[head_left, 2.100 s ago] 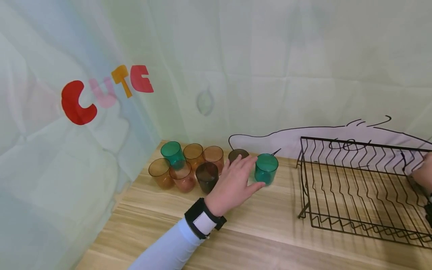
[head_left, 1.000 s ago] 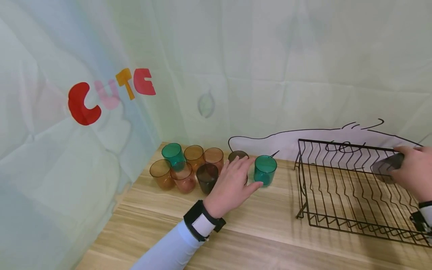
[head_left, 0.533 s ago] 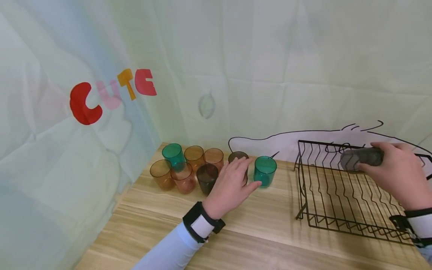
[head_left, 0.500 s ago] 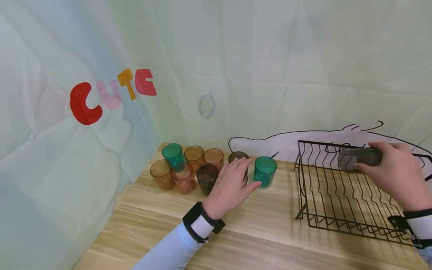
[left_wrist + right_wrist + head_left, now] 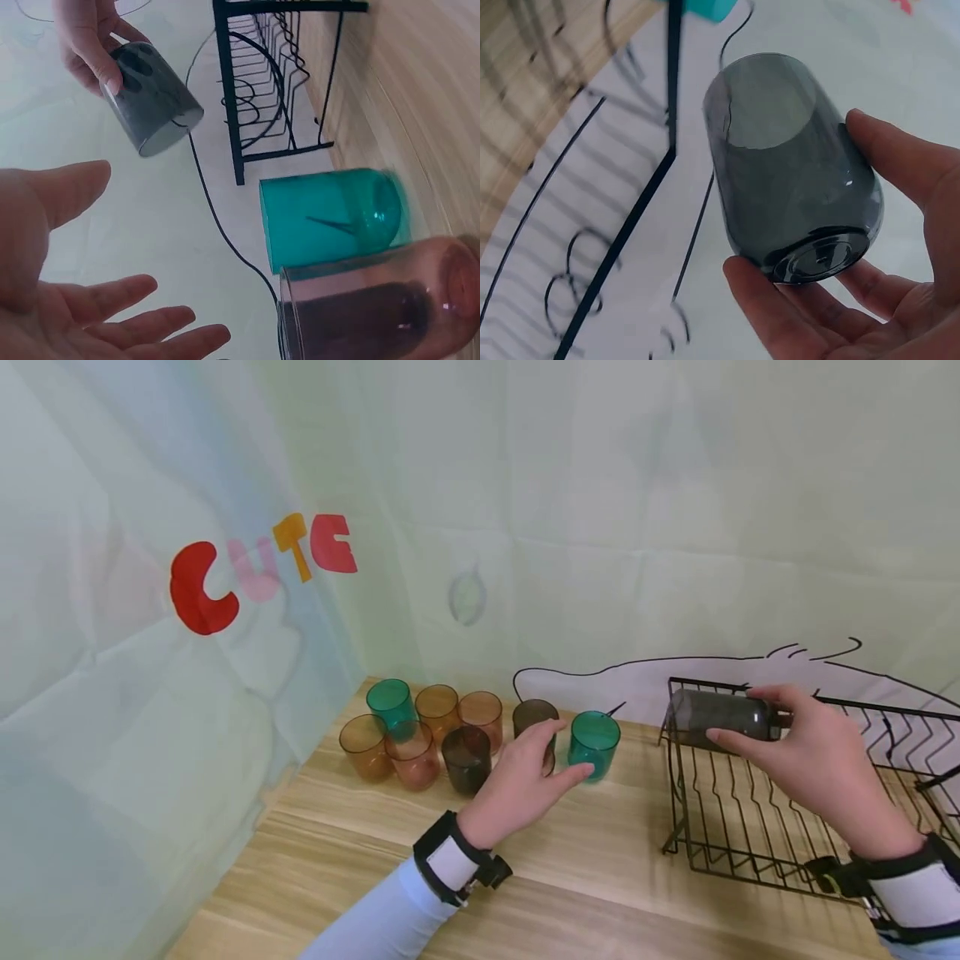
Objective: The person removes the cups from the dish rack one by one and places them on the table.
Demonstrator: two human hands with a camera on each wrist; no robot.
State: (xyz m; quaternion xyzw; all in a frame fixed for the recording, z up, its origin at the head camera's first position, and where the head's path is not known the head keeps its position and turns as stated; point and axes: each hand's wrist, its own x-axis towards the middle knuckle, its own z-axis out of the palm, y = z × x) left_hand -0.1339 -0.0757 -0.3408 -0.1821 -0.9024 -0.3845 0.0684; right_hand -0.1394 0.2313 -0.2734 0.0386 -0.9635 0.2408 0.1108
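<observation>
My right hand (image 5: 817, 768) grips a smoky grey glass tumbler (image 5: 716, 717) near its base. The tumbler lies on its side in the air above the rack's left end, mouth to the left. In the right wrist view, thumb and fingers hold the tumbler (image 5: 791, 165) on opposite sides. My left hand (image 5: 517, 789) hovers beside the tumblers with thumb and fingers spread, holding nothing. Nearest to it are a dark tumbler (image 5: 536, 714), partly hidden behind the hand, and a teal tumbler (image 5: 595, 745). The left wrist view also has a pinkish tumbler (image 5: 442, 292) beside the teal one.
A black wire dish rack (image 5: 757, 860) stands at the right on the wooden table (image 5: 585, 893). Several upright tumblers, teal, amber (image 5: 365, 747), pink (image 5: 413, 756) and dark (image 5: 467, 762), cluster at the back left. A printed cloth (image 5: 570, 527) hangs behind.
My right hand has come in from the right edge with the grey tumbler and carried it left across the rack to its left end. The left hand has stayed almost in place.
</observation>
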